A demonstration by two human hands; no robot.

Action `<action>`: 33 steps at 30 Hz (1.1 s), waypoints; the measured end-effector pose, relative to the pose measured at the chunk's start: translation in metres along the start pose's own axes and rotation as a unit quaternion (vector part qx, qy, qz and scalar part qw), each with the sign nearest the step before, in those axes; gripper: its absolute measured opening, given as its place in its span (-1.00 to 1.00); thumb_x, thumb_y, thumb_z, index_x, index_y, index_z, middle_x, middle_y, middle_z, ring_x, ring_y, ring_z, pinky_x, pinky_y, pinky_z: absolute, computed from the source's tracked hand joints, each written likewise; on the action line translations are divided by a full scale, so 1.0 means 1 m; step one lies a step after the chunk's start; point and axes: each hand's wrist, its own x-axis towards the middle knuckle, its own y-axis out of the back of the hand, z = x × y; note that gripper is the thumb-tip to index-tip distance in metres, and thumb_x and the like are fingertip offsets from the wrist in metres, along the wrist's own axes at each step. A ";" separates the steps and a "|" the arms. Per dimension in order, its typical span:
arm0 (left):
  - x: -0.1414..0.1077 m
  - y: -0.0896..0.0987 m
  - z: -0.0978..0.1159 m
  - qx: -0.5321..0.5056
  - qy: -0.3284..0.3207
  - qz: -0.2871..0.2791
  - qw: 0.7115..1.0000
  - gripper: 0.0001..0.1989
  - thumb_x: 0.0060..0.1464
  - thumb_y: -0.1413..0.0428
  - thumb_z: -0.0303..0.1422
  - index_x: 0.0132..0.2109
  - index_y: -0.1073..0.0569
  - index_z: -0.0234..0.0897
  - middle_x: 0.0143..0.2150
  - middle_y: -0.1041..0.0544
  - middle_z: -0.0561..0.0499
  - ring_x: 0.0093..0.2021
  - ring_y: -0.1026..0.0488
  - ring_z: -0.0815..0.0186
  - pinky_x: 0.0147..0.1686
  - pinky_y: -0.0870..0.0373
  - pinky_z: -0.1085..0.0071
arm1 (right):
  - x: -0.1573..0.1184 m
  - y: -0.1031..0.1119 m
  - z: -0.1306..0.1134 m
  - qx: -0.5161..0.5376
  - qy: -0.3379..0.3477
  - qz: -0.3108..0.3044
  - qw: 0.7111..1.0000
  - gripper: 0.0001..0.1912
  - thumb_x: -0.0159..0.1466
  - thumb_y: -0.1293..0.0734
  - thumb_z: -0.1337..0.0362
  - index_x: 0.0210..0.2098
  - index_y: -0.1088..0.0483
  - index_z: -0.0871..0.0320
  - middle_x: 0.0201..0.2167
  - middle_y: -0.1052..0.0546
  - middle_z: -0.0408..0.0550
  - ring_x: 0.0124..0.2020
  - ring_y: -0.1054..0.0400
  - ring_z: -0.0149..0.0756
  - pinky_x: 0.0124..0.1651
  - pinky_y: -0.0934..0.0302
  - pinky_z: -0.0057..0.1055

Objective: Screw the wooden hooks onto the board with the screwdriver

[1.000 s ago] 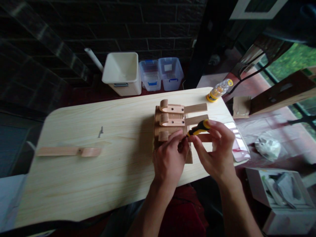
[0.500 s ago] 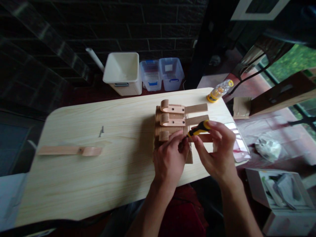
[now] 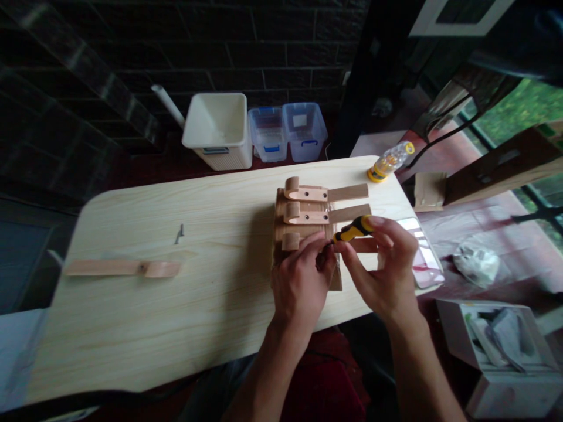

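My right hand (image 3: 389, 264) is closed around the yellow-and-black handle of a screwdriver (image 3: 349, 230), which slants down to the left. Close to its tip, the fingers of my left hand (image 3: 301, 281) are pinched together; whatever they hold is hidden. Both hands are over a cardboard box (image 3: 279, 218) on the table. Across the box lie two wooden hooks, an upper wooden hook (image 3: 315, 194) and a middle wooden hook (image 3: 316, 217), each with two dark screw holes or heads. A third wooden hook (image 3: 290, 241) is partly covered by my left hand.
On the table (image 3: 211, 316) lie another wooden hook (image 3: 105, 268) and small screws (image 3: 179, 234). A clear bottle (image 3: 391, 161) and a glossy flat device (image 3: 424, 255) are near the right edge. Beyond the table stand a white bin (image 3: 217, 123) and two clear tubs.
The view has shifted very slightly. Both hands and the screwdriver stay at the same spot by the third hook, with at most a small movement of the fingers.
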 end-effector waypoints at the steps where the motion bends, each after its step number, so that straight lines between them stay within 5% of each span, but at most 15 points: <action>1: 0.000 0.000 0.000 0.001 0.001 -0.005 1.000 -0.81 0.34 -0.35 -0.42 0.05 -0.74 -0.14 0.15 -0.79 -0.04 -0.15 -0.80 0.23 -0.08 -0.72 0.35 | 0.000 0.000 -0.001 0.001 -0.003 -0.003 1.000 -0.16 0.38 -0.49 0.56 0.48 -0.24 -0.22 0.21 -0.54 -0.04 0.13 -0.62 -0.13 0.01 -0.68 -0.15; 10: 0.000 0.000 -0.002 0.000 -0.017 0.005 1.000 -0.86 0.36 -0.34 -0.38 0.02 -0.73 -0.14 0.11 -0.80 -0.04 -0.03 -0.81 0.17 0.02 -0.74 0.30 | -0.003 0.002 -0.001 0.014 -0.033 -0.029 0.999 -0.15 0.41 -0.46 0.56 0.50 -0.21 -0.25 0.28 -0.55 0.03 0.20 -0.64 -0.01 0.04 -0.73 -0.02; 22: 0.001 0.001 -0.002 -0.001 -0.014 0.000 1.000 -0.84 0.37 -0.35 -0.37 0.05 -0.74 -0.13 0.14 -0.79 -0.03 0.05 -0.80 0.13 0.05 -0.74 0.28 | -0.001 0.001 0.001 0.001 -0.007 -0.015 1.000 -0.13 0.38 -0.48 0.57 0.48 -0.24 -0.30 0.21 -0.53 -0.06 0.11 -0.63 -0.12 0.02 -0.71 -0.11; 33: 0.002 0.002 0.001 0.004 0.004 -0.010 1.000 -0.84 0.34 -0.35 -0.38 0.03 -0.75 -0.15 0.12 -0.80 -0.06 -0.17 -0.79 0.20 -0.11 -0.71 0.33 | 0.001 -0.001 0.001 -0.008 0.012 -0.005 1.000 -0.12 0.37 -0.49 0.59 0.49 -0.24 -0.24 0.17 -0.53 -0.07 0.14 -0.59 -0.16 0.03 -0.66 -0.17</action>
